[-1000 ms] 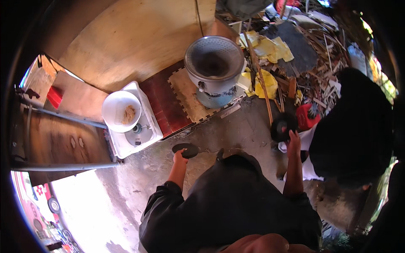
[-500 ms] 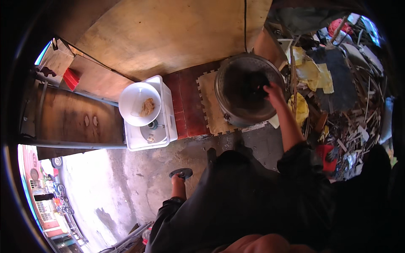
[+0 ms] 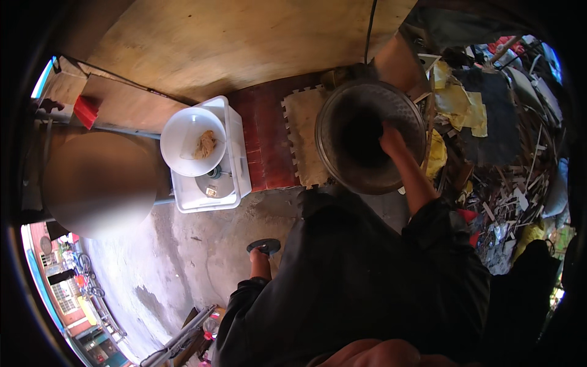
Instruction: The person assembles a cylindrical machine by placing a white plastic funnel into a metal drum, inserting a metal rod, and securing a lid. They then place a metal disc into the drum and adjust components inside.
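Note:
Curled at the edge of the dark hollow in a large round grey metal vessel point(image 3: 342, 168) is my right hand point(image 3: 394, 142). Its fingertips run into the black, so what they grip cannot be made out. My left hand point(image 3: 260, 257), low and over the concrete, is closed on a small dark round disc point(image 3: 272, 246). To the left of the vessel, a white plastic bin point(image 3: 241, 177) stands on a dark red surface point(image 3: 263, 153). A white bowl point(image 3: 177, 137) with a tan crumpled lump point(image 3: 205, 144) sits on it, above a pale round lid.
A tan jigsaw-edged mat point(image 3: 299, 128) lies beside the vessel. A wooden panel point(image 3: 244, 49) rises behind. Scrap wood and debris point(image 3: 513, 189) pile up at the right. A blurred brown round shape point(image 3: 101, 183) covers part of the left side.
The grey vessel looks larger and faces me more, its lower outer side now out of sight. My right hand has shifted slightly with it. A blurred brown round shape has appeared at the left.

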A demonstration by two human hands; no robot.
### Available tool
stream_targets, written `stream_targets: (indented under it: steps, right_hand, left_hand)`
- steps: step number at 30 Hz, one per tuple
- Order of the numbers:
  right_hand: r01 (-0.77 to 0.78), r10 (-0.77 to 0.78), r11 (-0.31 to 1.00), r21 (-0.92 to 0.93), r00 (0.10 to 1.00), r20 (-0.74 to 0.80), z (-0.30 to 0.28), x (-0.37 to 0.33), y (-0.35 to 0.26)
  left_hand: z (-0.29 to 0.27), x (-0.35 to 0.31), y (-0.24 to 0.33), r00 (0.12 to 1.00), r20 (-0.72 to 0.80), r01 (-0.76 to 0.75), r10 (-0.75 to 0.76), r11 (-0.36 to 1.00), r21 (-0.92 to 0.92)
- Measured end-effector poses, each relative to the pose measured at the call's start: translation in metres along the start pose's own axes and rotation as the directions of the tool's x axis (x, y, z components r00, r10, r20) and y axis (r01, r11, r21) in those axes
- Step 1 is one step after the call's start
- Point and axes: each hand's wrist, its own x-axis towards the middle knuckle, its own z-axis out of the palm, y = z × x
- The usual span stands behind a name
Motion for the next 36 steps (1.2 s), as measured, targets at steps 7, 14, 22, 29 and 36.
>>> stream_targets:
  steps: [7, 14, 22, 29, 36]
  right_hand:
    - [-0.123, 0.122, 0.987, -0.099, 0.992, -0.013, -0.025, -0.017, -0.025]
    - [-0.066, 0.029, 0.962, -0.265, 0.989, -0.143, -0.003, -0.012, -0.011]
    - [-0.024, -0.053, 0.932, -0.36, 0.978, -0.202, 0.006, -0.01, -0.007]
    - [-0.032, -0.104, 0.926, -0.376, 0.936, -0.336, -0.014, -0.041, -0.036]
    - [0.127, -0.12, 0.991, 0.032, 0.978, -0.173, 0.013, -0.027, -0.019]
  left_hand:
    - [0.026, 0.077, 0.053, 0.881, -0.081, 0.246, -0.466, 0.598, -0.763]
    - [0.043, 0.112, 0.096, 0.869, -0.139, 0.219, -0.476, 0.621, -0.753]
    - [0.055, 0.107, 0.11, 0.803, -0.213, 0.292, -0.557, 0.678, -0.674]
    - [0.035, 0.11, 0.082, 0.778, -0.214, 0.324, -0.59, 0.67, -0.668]
    - [0.022, 0.118, 0.06, 0.76, -0.285, 0.331, -0.584, 0.726, -0.603]
